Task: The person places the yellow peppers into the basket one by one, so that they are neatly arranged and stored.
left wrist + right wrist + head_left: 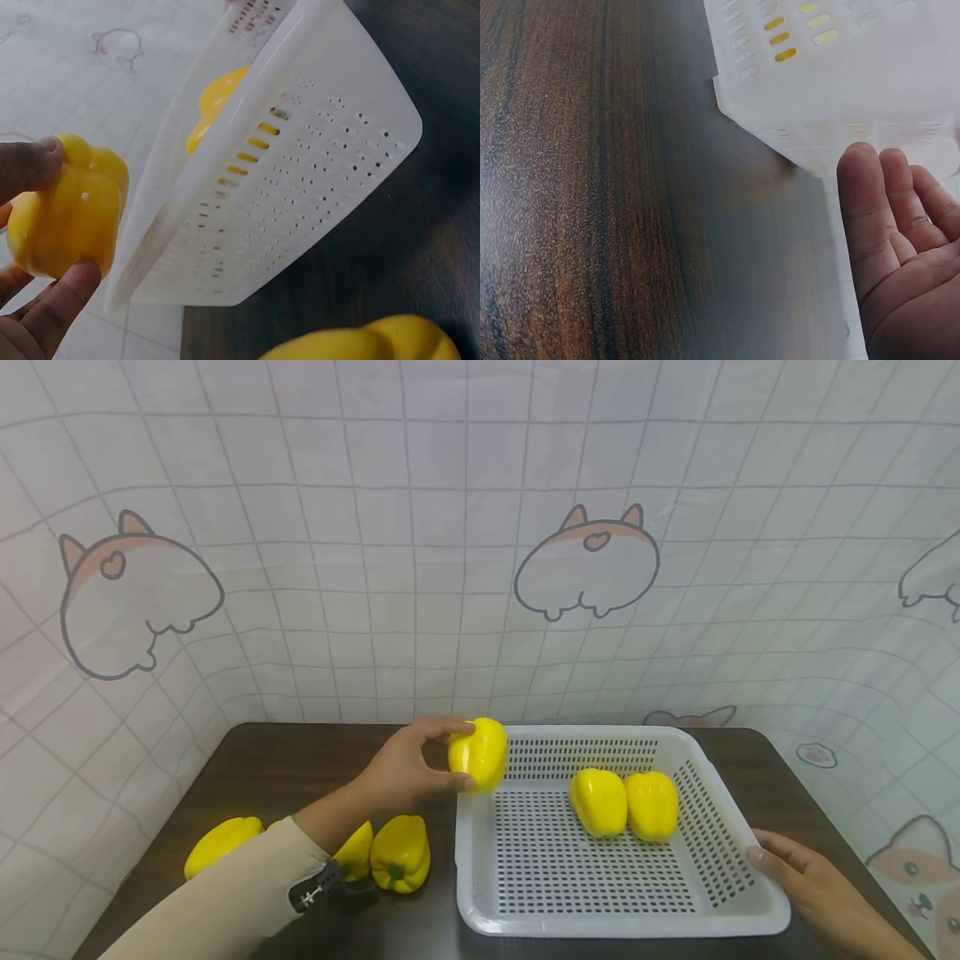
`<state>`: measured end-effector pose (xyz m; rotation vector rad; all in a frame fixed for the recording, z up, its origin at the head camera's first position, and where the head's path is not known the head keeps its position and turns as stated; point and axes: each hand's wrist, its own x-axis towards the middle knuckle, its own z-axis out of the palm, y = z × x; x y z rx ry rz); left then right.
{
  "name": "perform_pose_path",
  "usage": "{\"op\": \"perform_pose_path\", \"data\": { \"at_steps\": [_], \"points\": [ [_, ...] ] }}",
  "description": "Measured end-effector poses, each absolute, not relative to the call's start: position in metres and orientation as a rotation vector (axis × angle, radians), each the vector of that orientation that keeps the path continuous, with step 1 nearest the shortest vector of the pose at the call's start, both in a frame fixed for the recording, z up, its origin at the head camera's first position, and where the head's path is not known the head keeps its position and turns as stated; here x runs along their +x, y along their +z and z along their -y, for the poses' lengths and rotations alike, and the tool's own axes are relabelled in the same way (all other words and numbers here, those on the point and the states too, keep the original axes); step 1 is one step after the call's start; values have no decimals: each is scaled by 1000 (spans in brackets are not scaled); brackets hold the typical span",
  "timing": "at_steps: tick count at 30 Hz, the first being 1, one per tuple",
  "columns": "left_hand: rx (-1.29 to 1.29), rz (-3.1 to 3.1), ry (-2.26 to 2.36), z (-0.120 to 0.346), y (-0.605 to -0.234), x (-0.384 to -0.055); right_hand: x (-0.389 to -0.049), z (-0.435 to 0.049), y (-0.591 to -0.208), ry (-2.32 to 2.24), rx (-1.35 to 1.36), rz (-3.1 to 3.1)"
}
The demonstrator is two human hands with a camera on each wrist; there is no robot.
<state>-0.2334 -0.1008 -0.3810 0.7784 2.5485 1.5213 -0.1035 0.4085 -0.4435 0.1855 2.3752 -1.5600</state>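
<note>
Left hand [408, 764] grips a glossy yellow bell pepper [480, 756] between thumb and fingertips, holding it raised above the dark wood-grain table [315, 752] at the left rear corner of a white perforated plastic basket [622, 927]. Right hand [813, 881] rests at the basket's right rim, thumb on the edge, fingers extended and relaxed along the outer side. Two more yellow peppers [598, 802] sit side by side inside, right of centre; others [401, 853] lie on the table left of the basket, partly hidden by the beige sleeve [225, 893].
</note>
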Motion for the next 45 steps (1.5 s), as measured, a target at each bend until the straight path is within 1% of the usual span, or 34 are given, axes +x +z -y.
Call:
{"op": "perform_pose_path", "data": {
  "at_steps": [6,18,28,45],
  "points": [
    [755,-2496,1543,88,-383,-234,-104,-409,-445,-1555,183,-2384],
    [804,-2534,1455,62,-386,-238,-106,-405,-440,-1535,208,-2410],
    [759,-2591,1387,44,-394,-239,-107,-405,-442,-1546,274,-2385],
    [836,-2619,1308,21,-403,-243,-105,-409,-445,-1537,209,-2397]
  ]
}}
